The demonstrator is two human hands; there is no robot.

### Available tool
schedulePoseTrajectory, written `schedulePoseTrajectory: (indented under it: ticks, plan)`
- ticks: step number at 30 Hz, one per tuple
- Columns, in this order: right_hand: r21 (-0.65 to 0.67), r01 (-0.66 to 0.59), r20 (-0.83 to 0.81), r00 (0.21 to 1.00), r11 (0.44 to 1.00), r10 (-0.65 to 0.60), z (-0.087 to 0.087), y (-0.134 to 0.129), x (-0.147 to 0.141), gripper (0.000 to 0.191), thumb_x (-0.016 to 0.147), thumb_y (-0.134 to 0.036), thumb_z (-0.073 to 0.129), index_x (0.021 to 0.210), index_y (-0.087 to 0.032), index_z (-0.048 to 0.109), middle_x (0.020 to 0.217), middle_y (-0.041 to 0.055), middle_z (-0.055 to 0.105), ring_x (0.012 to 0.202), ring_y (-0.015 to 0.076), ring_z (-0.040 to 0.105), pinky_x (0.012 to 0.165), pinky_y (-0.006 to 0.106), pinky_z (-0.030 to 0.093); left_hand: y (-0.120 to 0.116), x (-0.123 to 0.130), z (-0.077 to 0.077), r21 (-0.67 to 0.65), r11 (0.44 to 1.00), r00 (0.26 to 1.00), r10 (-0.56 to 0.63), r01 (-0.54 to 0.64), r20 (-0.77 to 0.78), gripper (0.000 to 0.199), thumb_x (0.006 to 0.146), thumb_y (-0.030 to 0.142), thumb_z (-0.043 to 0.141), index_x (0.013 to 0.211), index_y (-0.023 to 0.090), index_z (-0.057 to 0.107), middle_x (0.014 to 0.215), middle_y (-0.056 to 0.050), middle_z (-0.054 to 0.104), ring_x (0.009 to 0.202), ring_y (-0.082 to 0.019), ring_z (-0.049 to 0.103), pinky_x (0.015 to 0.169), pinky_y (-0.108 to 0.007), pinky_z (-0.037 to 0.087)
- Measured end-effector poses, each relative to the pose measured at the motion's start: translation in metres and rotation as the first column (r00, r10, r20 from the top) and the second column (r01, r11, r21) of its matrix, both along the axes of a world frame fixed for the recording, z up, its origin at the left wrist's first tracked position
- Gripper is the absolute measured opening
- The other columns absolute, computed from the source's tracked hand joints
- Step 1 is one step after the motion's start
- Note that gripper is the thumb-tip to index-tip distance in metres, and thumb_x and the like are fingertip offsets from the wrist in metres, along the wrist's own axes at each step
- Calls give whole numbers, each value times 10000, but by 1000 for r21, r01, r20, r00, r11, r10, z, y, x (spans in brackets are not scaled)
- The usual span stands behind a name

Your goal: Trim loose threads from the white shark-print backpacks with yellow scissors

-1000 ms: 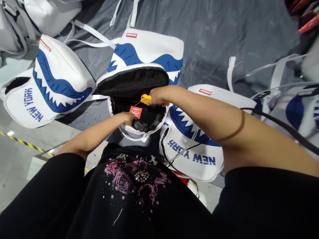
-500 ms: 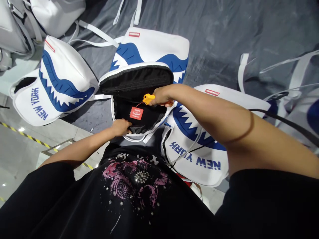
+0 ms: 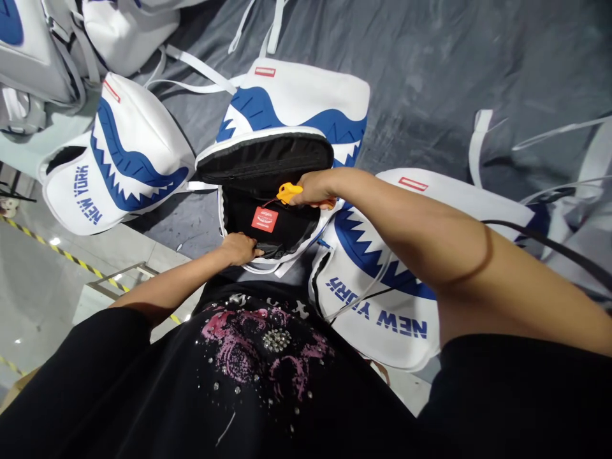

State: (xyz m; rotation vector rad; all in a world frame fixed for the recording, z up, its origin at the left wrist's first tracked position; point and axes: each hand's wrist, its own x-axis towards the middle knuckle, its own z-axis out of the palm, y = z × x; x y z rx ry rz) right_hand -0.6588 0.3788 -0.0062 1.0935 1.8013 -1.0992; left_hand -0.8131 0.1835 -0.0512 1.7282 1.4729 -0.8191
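On creased grey cloth lie white bags, near tiled floor.

Blue lettering reads NEW YORK on the white bag at left; the bag at right carries the same words. The red tag inside the open bag bears white print (too small to read).

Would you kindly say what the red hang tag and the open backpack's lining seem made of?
Red hang tag: probably card, fairly matte; it looks flat and printed. Lining: likely thin synthetic fabric, slightly shiny; its black folds catch light.
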Motion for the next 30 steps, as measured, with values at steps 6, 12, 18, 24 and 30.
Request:
schedulePoseTrajectory:
  ticks: [6,12,18,24,30]
  plan:
    - [21,-7,-11,1000,1000,7,6,-1,6,333,916,-471,679,997,-149,650,580,-3,532,453,131,496,507,278,447,-7,-3,-5,117,993,999,27,-30,29,550,1009,560,375,1305,180,642,1331,-119,670,1235,-289,613,984,-373,498]
    - [75,-24,-19,1000,997,25,5,-3,14,387,898,-508,688,1032,-145,676,634,25,583,537,179,578,544,301,470,-13,-5,0,190,981,998,-39,31,40,507,1029,524,340,1211,212,696,1275,-101,696,1227,-285,596,1040,-435,425]
    - [85,34,-52,998,996,-29,1,-7,16,405,859,-522,736,1013,-151,685,617,31,574,538,193,580,549,316,459,-13,-4,2,233,972,994,-66,44,85,480,1002,527,428,1243,195,678,1307,-124,676,1269,-291,565,1117,-463,352]
    - [143,-11,-61,998,990,20,1,-15,23,367,920,-484,665,1024,-132,678,644,49,615,508,169,568,516,284,435,-14,-5,2,179,984,996,-26,11,82,550,995,540,433,1423,222,568,1565,-131,459,1395,-323,469,1112,-455,387]
    - [178,17,-83,997,984,-3,3,-23,32,361,951,-442,633,1110,-123,687,845,97,701,582,160,603,550,261,444,4,-2,35,548,837,975,-122,0,186,718,957,435,553,1602,272,284,1699,-141,169,1568,-381,132,1225,-596,195]
